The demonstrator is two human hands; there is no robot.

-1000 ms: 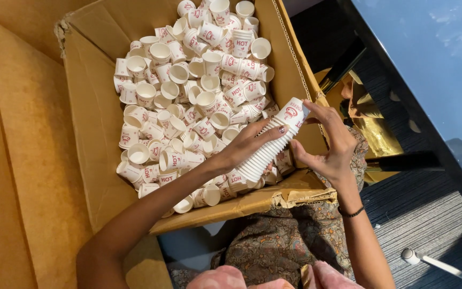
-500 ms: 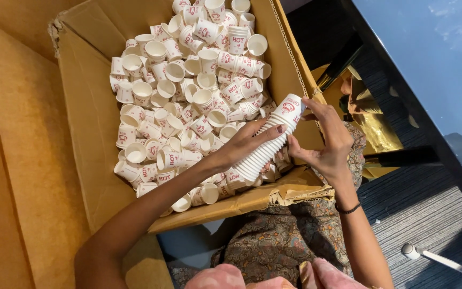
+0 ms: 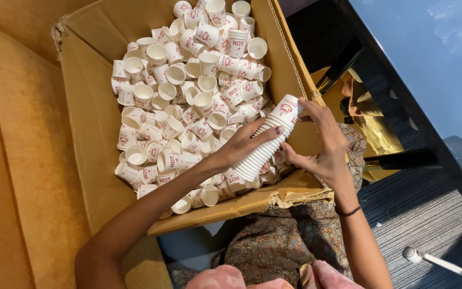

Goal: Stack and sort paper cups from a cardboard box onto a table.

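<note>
Holding cup stack [image 3: 268, 140] slanted, top up-right.

Both hands hold a long stack of nested paper cups [image 3: 267, 142] slantwise over the near right corner of a big cardboard box [image 3: 86, 118]: the left hand [image 3: 244, 144] grips the middle of the stack from the box side, and the right hand [image 3: 322, 147] cradles it from the other side, fingers reaching to its upper end. The box is filled with loose white paper cups [image 3: 188, 96] with red print, lying every way. Right of the box a blue table [image 3: 429, 64] runs past, and patterned fabric [image 3: 279, 241] lies below the hands.
</note>
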